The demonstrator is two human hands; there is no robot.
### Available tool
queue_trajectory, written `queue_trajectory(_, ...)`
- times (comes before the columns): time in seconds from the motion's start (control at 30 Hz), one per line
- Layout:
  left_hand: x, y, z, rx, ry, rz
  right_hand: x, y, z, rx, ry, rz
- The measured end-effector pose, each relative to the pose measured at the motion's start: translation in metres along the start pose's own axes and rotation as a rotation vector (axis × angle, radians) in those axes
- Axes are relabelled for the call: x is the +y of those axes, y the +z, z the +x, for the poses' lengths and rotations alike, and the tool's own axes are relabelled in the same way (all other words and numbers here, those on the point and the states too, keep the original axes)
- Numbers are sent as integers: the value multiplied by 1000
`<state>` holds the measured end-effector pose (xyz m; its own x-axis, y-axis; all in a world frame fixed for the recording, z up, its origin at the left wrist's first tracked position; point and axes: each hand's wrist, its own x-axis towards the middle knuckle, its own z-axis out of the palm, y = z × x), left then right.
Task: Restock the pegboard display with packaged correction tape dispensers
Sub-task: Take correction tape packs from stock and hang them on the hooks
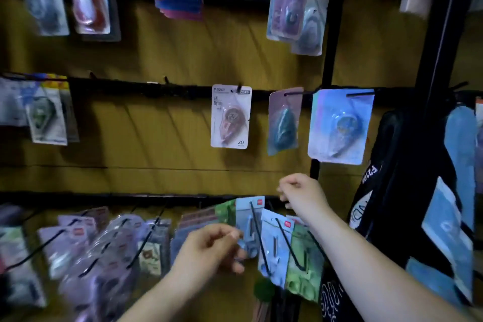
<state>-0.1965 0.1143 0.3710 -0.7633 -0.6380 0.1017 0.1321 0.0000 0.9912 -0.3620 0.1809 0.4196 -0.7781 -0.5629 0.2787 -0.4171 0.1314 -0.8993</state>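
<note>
the person stands at the pegboard (162, 125), and both hands are down at the bottom row of hooks. the left hand (209, 248) has its thumb and first finger pressed together at the edge of a blue pack (247, 219), and it looks like it is pinching it. the right hand (303, 196) is a little higher, fingers curled in and pinched near the back of a black hook (257, 235); it is too blurry to tell what it holds. the blue pack hangs on that hook, touching the next blue pack (274, 246) and a green pack (303, 256). to do it well, the person should keep the pack flat, slide the hole along the hook to the back, then let go gently
</note>
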Motion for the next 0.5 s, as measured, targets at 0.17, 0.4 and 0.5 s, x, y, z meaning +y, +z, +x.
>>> queue_trajectory(0.17, -73, -62, -72, -109, -224, 84, 36, 53, -82, -324, 120, 25)
queue_trajectory(0.4, -172, -117, -95, 201, -436, 158, 124, 142, -135, -596, 333, -125)
queue_trajectory(0.5, -208, -132, -89, 335, -504, 183, 154, 170, -137, -607, 444, -129)
